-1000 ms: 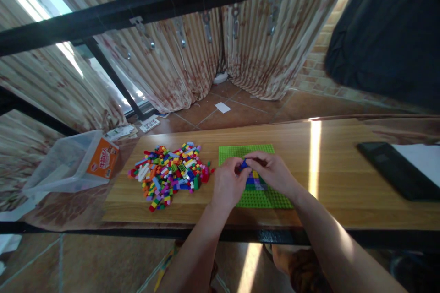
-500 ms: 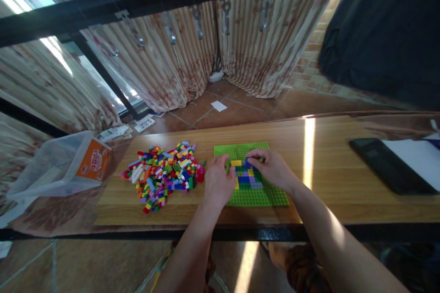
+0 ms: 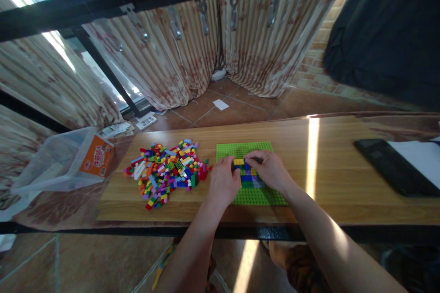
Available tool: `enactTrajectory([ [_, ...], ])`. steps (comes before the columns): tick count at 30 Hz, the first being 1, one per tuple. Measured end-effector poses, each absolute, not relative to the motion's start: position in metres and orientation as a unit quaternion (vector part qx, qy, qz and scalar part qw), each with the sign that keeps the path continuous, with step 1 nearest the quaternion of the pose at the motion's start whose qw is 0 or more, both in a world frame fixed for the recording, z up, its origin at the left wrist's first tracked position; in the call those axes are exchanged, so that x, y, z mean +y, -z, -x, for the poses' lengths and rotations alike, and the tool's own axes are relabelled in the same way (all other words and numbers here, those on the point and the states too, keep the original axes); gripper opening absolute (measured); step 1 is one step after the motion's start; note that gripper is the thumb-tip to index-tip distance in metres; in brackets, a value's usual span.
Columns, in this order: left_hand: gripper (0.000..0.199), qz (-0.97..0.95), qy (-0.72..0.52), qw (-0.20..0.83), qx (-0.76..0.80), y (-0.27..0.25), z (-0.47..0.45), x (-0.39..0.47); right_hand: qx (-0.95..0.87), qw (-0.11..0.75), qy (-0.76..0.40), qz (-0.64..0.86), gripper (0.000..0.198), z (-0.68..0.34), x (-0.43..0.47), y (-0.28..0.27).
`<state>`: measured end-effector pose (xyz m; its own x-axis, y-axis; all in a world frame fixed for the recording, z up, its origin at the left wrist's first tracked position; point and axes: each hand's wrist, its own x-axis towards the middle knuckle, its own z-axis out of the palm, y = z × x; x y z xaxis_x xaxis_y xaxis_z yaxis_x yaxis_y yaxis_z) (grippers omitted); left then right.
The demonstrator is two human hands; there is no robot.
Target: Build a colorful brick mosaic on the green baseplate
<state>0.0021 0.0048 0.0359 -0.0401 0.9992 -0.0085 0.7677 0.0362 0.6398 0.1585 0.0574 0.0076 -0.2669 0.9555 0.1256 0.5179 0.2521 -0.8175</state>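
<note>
A green studded baseplate (image 3: 245,148) lies on the wooden table with a low build of toy bricks (image 3: 246,178) in blue, yellow, green and lavender on its middle. At the build's upper edge, my right hand (image 3: 270,170) has its thumb and fingertips closed on a small blue brick (image 3: 246,165), which is partly covered by the fingers. My left hand (image 3: 224,181) rests on the plate's left side, thumb and forefinger apart, their tips against the build's left edge by a yellow brick (image 3: 238,161). My hands hide parts of the build.
Left of the plate spreads a heap of loose multicoloured bricks (image 3: 168,169). A clear plastic bin (image 3: 55,160) with an orange label stands beyond it. On the right lie a black flat object (image 3: 395,167) and white paper (image 3: 417,160). The table's dark front edge (image 3: 254,231) runs below my forearms.
My left hand has moved in closer to the build's left edge. My right hand stays at the blue brick with its fingers lower on it. The whole view has shifted slightly.
</note>
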Motion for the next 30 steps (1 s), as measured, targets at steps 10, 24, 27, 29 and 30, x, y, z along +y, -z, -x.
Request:
enactTrajectory([
  [10,0.04,-0.655,-0.25,0.24,0.672,-0.032,-0.002,0.0033,-0.711,0.328,-0.321,0.533,0.016,-0.1567,0.0579,-0.0083],
  [24,0.04,-0.66,-0.258,0.241,0.664,-0.0303,-0.0053,-0.0012,-0.721,0.312,-0.292,0.545,0.015,-0.1575,0.0617,-0.0076],
  [27,0.039,-0.663,-0.257,0.239,0.661,-0.0295,-0.0053,-0.002,-0.724,0.302,-0.29,0.548,0.015,-0.1593,0.0623,-0.0082],
  [29,0.04,-0.666,-0.254,0.236,0.66,-0.029,-0.0056,-0.0028,-0.725,0.3,-0.294,0.545,0.016,-0.1614,0.0626,-0.0072],
  [30,0.041,-0.666,-0.254,0.235,0.661,-0.029,-0.0059,-0.0033,-0.727,0.301,-0.299,0.54,0.016,-0.1626,0.0626,-0.0063],
])
